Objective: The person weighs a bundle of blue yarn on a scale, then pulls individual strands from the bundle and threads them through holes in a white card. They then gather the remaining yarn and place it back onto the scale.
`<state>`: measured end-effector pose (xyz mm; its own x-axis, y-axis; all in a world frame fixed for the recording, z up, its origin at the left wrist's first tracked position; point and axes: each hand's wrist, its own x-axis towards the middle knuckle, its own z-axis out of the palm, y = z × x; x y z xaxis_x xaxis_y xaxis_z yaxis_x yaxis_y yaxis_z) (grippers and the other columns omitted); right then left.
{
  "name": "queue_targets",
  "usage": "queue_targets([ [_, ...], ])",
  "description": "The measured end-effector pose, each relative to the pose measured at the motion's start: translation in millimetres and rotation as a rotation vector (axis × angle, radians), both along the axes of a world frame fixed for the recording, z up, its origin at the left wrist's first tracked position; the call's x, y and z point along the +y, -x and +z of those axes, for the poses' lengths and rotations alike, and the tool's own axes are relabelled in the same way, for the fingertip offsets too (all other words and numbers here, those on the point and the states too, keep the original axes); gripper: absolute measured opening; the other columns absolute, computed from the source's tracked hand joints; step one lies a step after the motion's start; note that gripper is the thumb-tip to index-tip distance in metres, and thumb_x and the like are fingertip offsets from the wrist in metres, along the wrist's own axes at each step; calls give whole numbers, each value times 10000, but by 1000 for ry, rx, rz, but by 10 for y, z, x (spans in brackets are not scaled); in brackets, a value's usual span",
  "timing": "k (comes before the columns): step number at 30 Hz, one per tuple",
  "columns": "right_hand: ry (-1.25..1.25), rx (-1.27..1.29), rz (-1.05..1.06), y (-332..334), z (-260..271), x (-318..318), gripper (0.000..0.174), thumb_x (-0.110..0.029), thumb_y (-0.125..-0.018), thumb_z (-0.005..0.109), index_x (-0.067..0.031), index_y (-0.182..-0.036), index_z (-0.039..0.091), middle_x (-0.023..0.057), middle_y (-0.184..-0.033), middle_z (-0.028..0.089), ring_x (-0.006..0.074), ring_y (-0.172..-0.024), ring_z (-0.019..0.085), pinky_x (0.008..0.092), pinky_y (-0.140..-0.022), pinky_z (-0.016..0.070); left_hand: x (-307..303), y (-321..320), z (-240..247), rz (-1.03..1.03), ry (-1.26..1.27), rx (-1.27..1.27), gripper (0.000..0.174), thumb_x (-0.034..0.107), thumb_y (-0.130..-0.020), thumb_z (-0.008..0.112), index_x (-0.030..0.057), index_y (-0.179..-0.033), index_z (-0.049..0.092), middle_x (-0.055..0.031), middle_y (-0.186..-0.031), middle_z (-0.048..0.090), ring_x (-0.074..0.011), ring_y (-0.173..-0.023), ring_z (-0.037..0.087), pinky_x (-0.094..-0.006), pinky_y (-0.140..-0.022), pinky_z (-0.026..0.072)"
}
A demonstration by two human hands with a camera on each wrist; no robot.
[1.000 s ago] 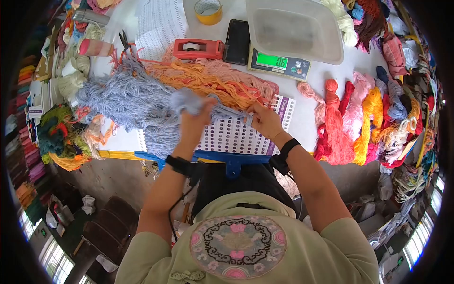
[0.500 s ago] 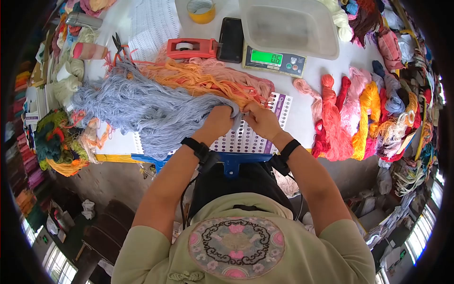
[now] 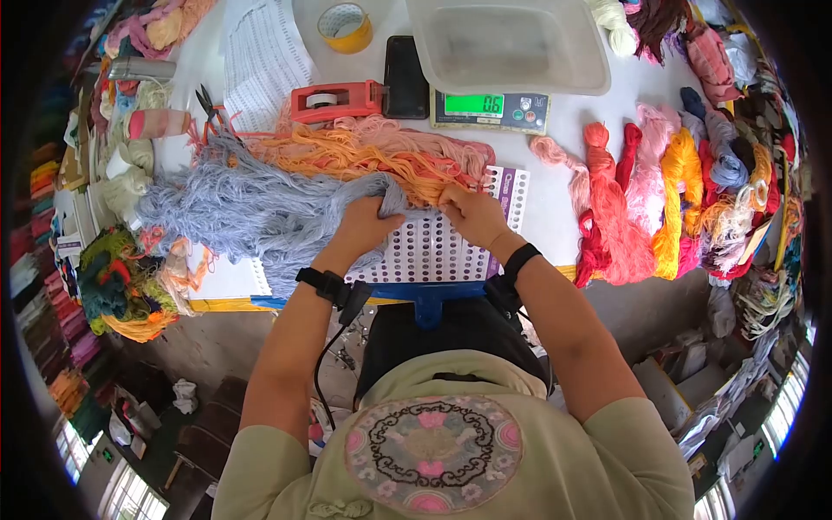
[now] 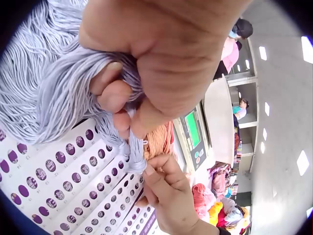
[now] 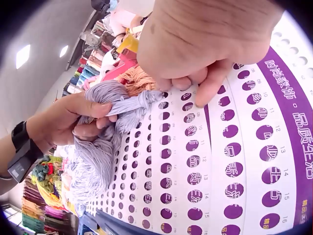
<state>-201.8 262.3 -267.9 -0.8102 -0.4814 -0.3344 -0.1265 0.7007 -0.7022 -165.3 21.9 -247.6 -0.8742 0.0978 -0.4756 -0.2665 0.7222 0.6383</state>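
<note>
Lowered since a second ago: left hand (image 3: pixel 364 225), brought down onto hole-punched card (image 3: pixel 433 251), close to right hand (image 3: pixel 472 215). Lavender yarn (image 3: pixel 247 208) spread on surface (image 3: pixel 553 221) left of card. One strand bundle gripped in curled left fingers, its end pinched by right fingertips above card. Orange yarn (image 3: pixel 364 156) heaped just behind.

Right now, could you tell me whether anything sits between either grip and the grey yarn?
Nothing visible does. The left grip is closed round the grey yarn, and the right grip pinches the bundle's end. The two are close together, and only the dotted card lies beneath them.
</note>
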Motion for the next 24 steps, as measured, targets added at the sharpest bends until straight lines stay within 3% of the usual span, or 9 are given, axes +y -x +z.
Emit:
queue_targets([
  [2, 21, -36, 1, 6, -12, 0, 121, -252, -894, 546, -173, -982, 567, 105, -774, 669, 342, -730, 650, 458, -652, 506, 82, 14, 21, 86, -165, -211, 428, 332, -740, 756, -35, -943, 673, -247, -874, 665, -392, -813, 649, -414, -715, 498],
  [5, 28, -70, -9, 23, -34, 24, 124, -246, -887, 552, -171, -983, 575, 109, -775, 669, 340, -738, 653, 454, -654, 506, 379, 47, 160, 34, -68, -52, 471, 385, -719, 755, -56, -853, 660, -252, -804, 646, -399, -788, 640, -437, -703, 498],
  [11, 69, -90, 26, 24, -37, 27, 128, -232, -879, 562, -167, -990, 574, 100, -782, 674, 339, -740, 654, 454, -659, 508, 422, 122, -75, -84, 34, -46, 446, 341, -716, 743, -86, -806, 647, -256, -759, 636, -393, -737, 637, -431, -679, 497],
  [14, 118, 58, 39, -30, -25, 16, 137, -217, -871, 566, -130, -977, 563, 109, -763, 668, 339, -722, 653, 451, -647, 511, 333, 126, -161, -25, -98, -94, 420, 306, -714, 735, -95, -796, 640, -265, -765, 637, -396, -737, 635, -434, -681, 496],
  [16, -9, 157, 153, -53, -28, -22, 147, -195, -855, 573, -82, -947, 550, 132, -733, 656, 353, -678, 647, 448, -608, 515, 316, 153, -228, -19, -107, -116, 413, 294, -715, 730, -98, -808, 641, -270, -777, 639, -395, -742, 637, -430, -684, 496],
  [24, -79, 291, 341, -3, 30, -87, 185, -180, -799, 589, -25, -882, 532, 153, -667, 643, 332, -590, 650, 436, -516, 508, 301, 203, -227, 24, -230, -194, 416, 258, -718, 714, -110, -899, 640, -273, -807, 652, -382, -775, 652, -405, -701, 501],
])
